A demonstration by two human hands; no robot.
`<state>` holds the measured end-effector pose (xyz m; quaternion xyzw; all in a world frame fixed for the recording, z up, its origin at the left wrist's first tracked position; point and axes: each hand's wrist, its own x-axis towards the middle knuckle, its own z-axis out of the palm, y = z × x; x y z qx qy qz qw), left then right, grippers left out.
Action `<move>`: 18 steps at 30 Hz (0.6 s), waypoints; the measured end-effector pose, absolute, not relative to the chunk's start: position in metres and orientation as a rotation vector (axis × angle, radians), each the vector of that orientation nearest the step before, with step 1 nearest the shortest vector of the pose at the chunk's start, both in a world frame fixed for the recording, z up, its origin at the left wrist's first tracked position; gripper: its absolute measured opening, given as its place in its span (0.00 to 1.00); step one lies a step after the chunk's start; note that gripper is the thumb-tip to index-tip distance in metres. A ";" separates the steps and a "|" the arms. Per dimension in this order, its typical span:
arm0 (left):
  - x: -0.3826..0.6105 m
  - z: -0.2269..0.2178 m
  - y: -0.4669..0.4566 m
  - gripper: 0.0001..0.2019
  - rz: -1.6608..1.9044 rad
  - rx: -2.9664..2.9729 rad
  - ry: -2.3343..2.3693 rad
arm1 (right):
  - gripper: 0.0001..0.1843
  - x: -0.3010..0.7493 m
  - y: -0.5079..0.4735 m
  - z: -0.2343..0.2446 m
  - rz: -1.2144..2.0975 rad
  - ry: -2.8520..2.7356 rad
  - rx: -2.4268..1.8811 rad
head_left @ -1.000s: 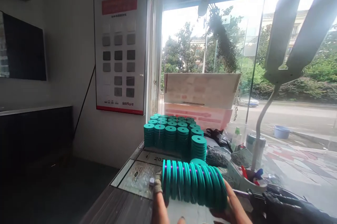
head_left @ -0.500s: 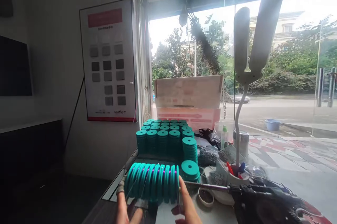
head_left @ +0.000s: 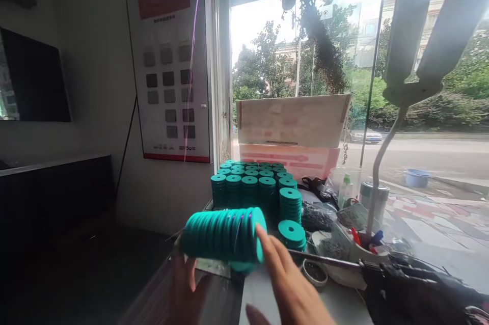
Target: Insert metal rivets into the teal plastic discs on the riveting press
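While your two hands hold it sideways above the surface [head_left: 263, 289], near the left edge, the long cylindrical roll of matte teal discs [head_left: 223, 236] shows closely ribbed sides and a smooth, round right end. Your right hand [head_left: 292, 274] grips that end, its extended fingers [head_left: 269, 251] pressed against the flat face. Your left hand [head_left: 186, 269] is dim and blurred at the opposite end; its fingers support the roll there, though you cannot make out each one's bend. A thin, glossy purple strand [head_left: 239, 231] crosses the ribs near the right end.

Towards the far edge of the surface, upright teal disc stacks [head_left: 250, 190] stand in tight rows, their round tops pierced by small central holes. A short teal stack [head_left: 292, 233] sits nearer you, just beside your right hand. Right of it lie a slim metal rod [head_left: 328, 260], a small round white dish [head_left: 315, 271] with dark contents and, towards the right edge, a rumpled black bundle [head_left: 416, 287].
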<state>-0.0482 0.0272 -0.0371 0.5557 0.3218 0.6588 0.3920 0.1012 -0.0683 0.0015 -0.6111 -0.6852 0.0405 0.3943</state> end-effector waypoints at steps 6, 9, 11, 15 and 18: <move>0.031 0.027 0.060 0.43 1.486 1.460 0.349 | 0.39 0.183 -0.057 0.099 -0.082 -1.627 -1.650; 0.066 0.024 0.087 0.32 1.340 1.272 0.327 | 0.39 0.208 -0.021 0.118 -0.035 -1.698 -1.901; 0.082 0.009 0.105 0.25 1.281 1.194 0.369 | 0.37 0.214 0.005 0.120 -0.041 -1.769 -2.107; 0.097 -0.029 0.140 0.18 1.164 1.004 0.565 | 0.27 0.206 0.054 0.113 0.011 -1.877 -2.277; 0.099 -0.050 0.164 0.08 1.129 0.892 0.678 | 0.22 0.192 0.089 0.102 0.044 -1.916 -2.363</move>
